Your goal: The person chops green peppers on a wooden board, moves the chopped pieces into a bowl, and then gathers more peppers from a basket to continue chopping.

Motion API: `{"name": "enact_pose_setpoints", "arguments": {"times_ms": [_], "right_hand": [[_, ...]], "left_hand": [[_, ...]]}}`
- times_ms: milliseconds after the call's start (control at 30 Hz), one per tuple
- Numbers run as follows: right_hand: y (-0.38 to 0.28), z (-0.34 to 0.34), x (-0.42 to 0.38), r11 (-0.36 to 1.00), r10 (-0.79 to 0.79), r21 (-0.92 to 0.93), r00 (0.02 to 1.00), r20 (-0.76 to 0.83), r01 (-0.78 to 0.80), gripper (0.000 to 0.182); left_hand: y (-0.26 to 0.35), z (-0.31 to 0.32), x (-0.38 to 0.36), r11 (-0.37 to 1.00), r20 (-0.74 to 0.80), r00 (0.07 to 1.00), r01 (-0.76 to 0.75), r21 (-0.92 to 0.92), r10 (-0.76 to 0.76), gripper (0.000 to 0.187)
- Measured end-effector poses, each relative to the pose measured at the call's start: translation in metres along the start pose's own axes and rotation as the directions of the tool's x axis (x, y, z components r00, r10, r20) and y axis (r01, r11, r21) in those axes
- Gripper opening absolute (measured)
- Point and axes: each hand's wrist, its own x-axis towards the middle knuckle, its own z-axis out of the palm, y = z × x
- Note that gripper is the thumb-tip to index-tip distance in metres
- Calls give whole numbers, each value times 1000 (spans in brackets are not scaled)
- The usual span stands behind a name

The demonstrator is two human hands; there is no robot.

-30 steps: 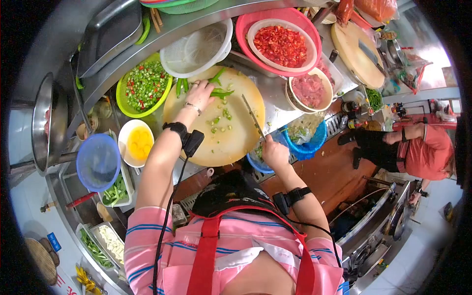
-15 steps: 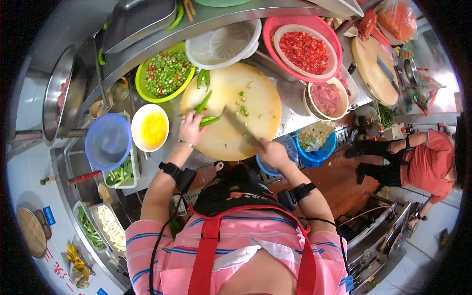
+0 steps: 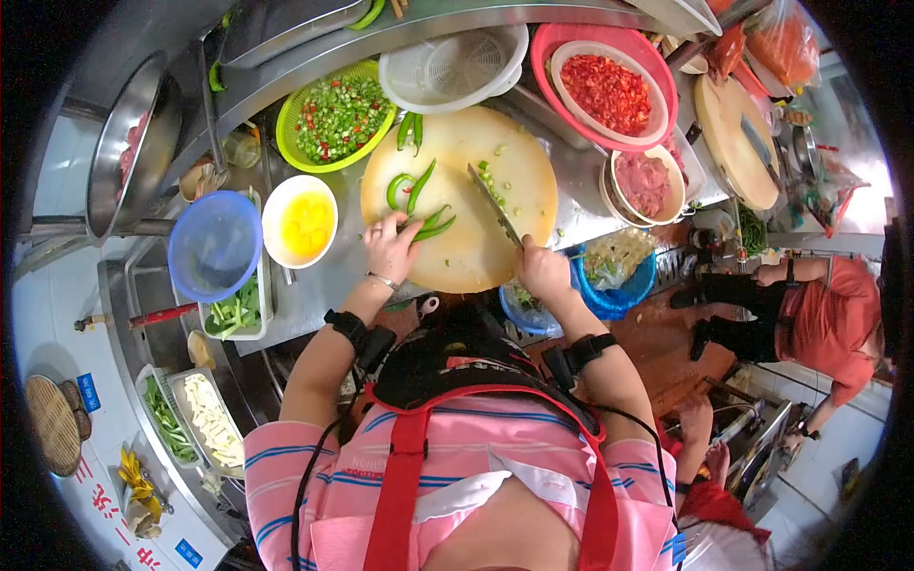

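Observation:
On the round cutting board (image 3: pixel 447 271), my left hand (image 3: pixel 390 249) has its fingers closed around the ends of green chili peppers (image 3: pixel 434 226). My right hand (image 3: pixel 546 271) grips a kitchen knife (image 3: pixel 495 209) by its handle, the blade over the right half of the board. Chopped pepper pieces (image 3: pixel 486 177) lie in a line beside the blade. Between my left hand and the far edge are loose whole green peppers (image 3: pixel 421 187), with more peppers (image 3: pixel 410 131) at the board's far rim.
Around the board stand a yellow-green basket (image 3: pixel 289 152) of chopped peppers, a white colander (image 3: pixel 405 76), a red basin (image 3: pixel 545 49) of chopped red chilies, a meat bowl (image 3: pixel 609 195) and an egg bowl (image 3: pixel 276 205). Blue baskets (image 3: pixel 619 303) sit below right. Two other people are at the right.
The knife has shifted right, away from my left hand, with pepper pieces beside it. Some peppers now lie apart from my left fingers. Another person's arms have appeared at lower right.

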Motion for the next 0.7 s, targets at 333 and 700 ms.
{"name": "enact_pose_setpoints", "arguments": {"times_ms": [333,700], "right_hand": [[-1,4,1,999,8,-37,1000,-4,-8,17],[1,10,1,998,-34,-59,997,-64,30,14]], "left_hand": [[17,3,-9,992,114,988,-108,65,100,18],[27,-22,13,867,176,862,-493,78,475,12]]}}
